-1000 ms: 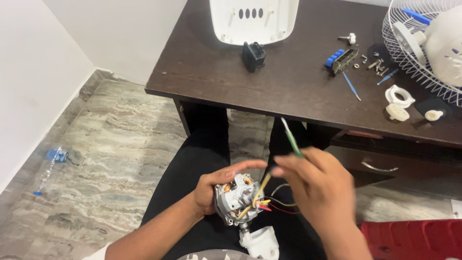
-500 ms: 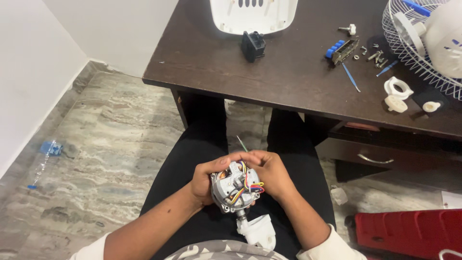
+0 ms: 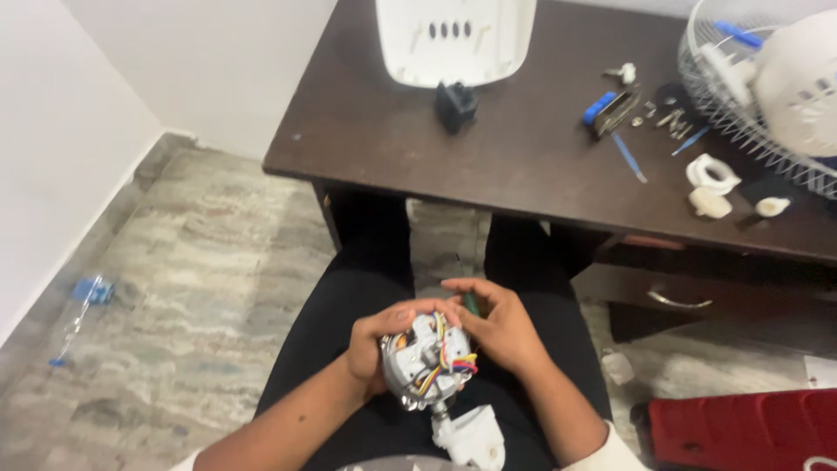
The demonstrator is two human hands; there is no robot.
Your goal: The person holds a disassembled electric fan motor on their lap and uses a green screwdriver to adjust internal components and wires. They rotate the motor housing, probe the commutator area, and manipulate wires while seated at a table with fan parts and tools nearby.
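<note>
Small fan motor (image 3: pixel 427 366), round metal housing, coloured wires bunched on top, white plastic neck piece (image 3: pixel 475 436) hanging below. Held over the lap, above black trousers, well short of the tabletop (image 3: pixel 523 166). Left hand (image 3: pixel 379 344) wrapped around housing rim from the left, grip clamped on motor. Right hand (image 3: pixel 497 327) curled against the right side, fingers closed on motor edge with a green-handled screwdriver (image 3: pixel 471 301) tucked in the palm, tip hidden. Likely dense and heavy for size, rigid casing, smooth metal maybe slippery; wires thin and easy to snag or tear. Best held by the rim, not by wires or neck. On tabletop, well apart: white fan cover (image 3: pixel 458 39), black block (image 3: pixel 456 105), blue tool (image 3: pixel 602 106), loose screws, wire fan guard (image 3: pixel 715 96), white plastic rings (image 3: pixel 711 174).
</note>
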